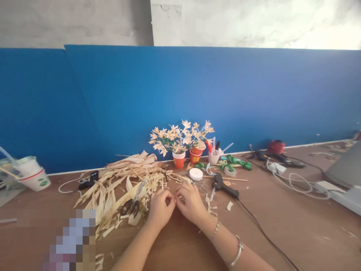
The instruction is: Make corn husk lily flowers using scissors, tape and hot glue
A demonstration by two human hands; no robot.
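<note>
My left hand (161, 207) and my right hand (190, 201) meet over the near middle of the table, thumbs and fingertips pinched close together. What they hold, if anything, is too small to make out. Left of my left hand lie scissors with black handles (131, 207) on a heap of dried corn husks (113, 188). A black glue gun (225, 186) rests to the right of my right hand, its cord running toward the near edge. Just beyond my hands sits a round white container (196, 174), with thin wires (201, 185) beside it.
Pale husk flowers (176, 139) stand in red paper cups (178, 160) against a blue partition (180, 86). Green tape rolls (235, 162) and a cup of pens (214, 156) are nearby. White cables (296, 186) lie at right; a white bucket (36, 178) stands at left.
</note>
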